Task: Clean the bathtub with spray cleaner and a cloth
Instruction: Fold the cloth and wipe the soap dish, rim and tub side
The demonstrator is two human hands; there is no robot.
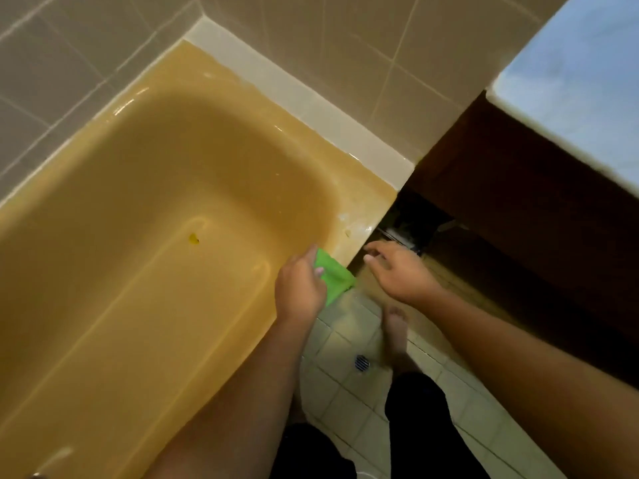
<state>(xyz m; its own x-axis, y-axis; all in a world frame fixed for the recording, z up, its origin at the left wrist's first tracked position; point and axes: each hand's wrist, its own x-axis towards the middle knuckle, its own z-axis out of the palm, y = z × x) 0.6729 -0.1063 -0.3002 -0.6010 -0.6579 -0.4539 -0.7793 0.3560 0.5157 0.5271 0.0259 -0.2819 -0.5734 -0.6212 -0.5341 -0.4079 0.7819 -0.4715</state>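
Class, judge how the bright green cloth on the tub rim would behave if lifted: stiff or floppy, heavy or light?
Probably floppy: the bright green cloth bends over the yellow bathtub's rim under the left hand. Likely light, since it looks thin. It may slide easily on the glossy rim.

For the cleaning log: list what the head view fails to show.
Spray cleaner: nowhere in the head view.
Green cloth: partly covered by the left hand.
Bathtub: near end cut off by the left and bottom edges.
Gap below the cabinet: too dark and blurred.
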